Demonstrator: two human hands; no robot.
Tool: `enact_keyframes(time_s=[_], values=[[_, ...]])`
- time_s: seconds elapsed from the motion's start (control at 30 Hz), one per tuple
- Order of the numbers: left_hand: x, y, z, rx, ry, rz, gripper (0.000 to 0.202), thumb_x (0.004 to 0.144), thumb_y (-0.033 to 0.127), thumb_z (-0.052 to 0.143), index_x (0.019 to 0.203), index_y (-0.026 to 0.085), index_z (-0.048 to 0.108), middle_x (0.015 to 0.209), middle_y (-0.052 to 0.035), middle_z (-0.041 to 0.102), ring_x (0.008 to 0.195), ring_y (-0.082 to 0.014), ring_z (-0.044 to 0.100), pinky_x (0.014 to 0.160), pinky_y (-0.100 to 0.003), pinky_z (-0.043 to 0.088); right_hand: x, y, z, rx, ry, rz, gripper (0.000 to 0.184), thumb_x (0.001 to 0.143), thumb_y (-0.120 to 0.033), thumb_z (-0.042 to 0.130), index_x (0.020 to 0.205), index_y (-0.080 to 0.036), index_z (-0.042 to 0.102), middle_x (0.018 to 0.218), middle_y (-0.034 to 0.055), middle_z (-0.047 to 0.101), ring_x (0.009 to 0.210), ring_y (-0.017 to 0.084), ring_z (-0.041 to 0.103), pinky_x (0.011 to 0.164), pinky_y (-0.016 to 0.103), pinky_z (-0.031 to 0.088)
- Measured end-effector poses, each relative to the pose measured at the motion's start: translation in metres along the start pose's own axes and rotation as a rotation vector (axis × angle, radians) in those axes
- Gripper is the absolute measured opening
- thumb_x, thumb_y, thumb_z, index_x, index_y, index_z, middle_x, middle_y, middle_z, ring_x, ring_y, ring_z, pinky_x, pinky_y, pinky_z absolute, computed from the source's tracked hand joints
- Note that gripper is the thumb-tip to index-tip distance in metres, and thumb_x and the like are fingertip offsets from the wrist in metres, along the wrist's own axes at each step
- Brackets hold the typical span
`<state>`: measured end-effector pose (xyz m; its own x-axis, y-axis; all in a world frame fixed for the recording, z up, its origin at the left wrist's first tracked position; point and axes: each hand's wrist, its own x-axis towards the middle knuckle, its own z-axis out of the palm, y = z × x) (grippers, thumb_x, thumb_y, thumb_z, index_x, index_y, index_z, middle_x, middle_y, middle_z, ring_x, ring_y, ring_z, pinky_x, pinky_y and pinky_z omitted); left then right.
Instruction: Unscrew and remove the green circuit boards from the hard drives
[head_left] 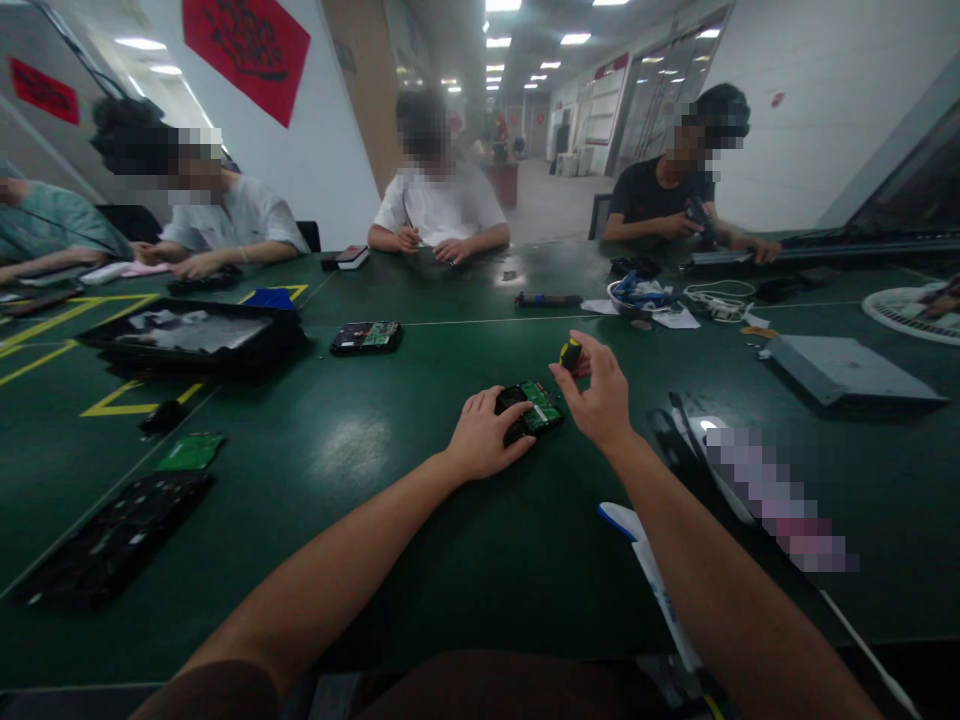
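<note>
A small black hard drive (pixel 534 408) with a green circuit board on top lies on the dark green table (pixel 375 450) in front of me. My left hand (pixel 486 436) rests on its left side, fingers curled over the casing. My right hand (pixel 596 390) hovers just right of the drive, pinching a screwdriver with a yellow and black handle (pixel 570 353) upright above the board.
A second drive (pixel 366 337), a black tray (pixel 191 335), a loose green board (pixel 191 452) and a black panel (pixel 112 540) lie to the left. A grey flat case (pixel 847 370) and a bowl of parts (pixel 637 295) sit right. Several people sit across the table.
</note>
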<state>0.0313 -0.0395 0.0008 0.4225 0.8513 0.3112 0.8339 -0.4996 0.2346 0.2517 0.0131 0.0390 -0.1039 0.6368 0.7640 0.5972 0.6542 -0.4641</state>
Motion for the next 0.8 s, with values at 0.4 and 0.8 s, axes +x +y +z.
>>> enact_keyframes(time_s=[0.4, 0.8], values=[[-0.0001, -0.0011, 0.0021, -0.012, 0.01, -0.001, 0.06, 0.091, 0.059, 0.061, 0.144, 0.032, 0.056, 0.151, -0.0137, 0.042, 0.139, -0.0391, 0.04, 0.112, -0.06, 0.035, -0.0011, 0.0001, 0.0021, 0.035, 0.01, 0.007, 0.053, 0.095, -0.039, 0.062, 0.146, -0.032, 0.046, 0.128, 0.0108, 0.063, 0.094, 0.027, 0.069, 0.086, 0.051, 0.063], [0.0003, 0.0003, 0.0003, -0.006, 0.001, -0.005, 0.06, 0.091, 0.06, 0.06, 0.144, 0.032, 0.056, 0.151, -0.0146, 0.041, 0.139, -0.0394, 0.04, 0.112, -0.06, 0.035, -0.0013, 0.0026, 0.0023, 0.04, -0.036, 0.001, 0.06, 0.095, -0.037, 0.061, 0.151, -0.031, 0.042, 0.132, 0.0118, 0.063, 0.095, 0.028, 0.069, 0.088, 0.053, 0.062]])
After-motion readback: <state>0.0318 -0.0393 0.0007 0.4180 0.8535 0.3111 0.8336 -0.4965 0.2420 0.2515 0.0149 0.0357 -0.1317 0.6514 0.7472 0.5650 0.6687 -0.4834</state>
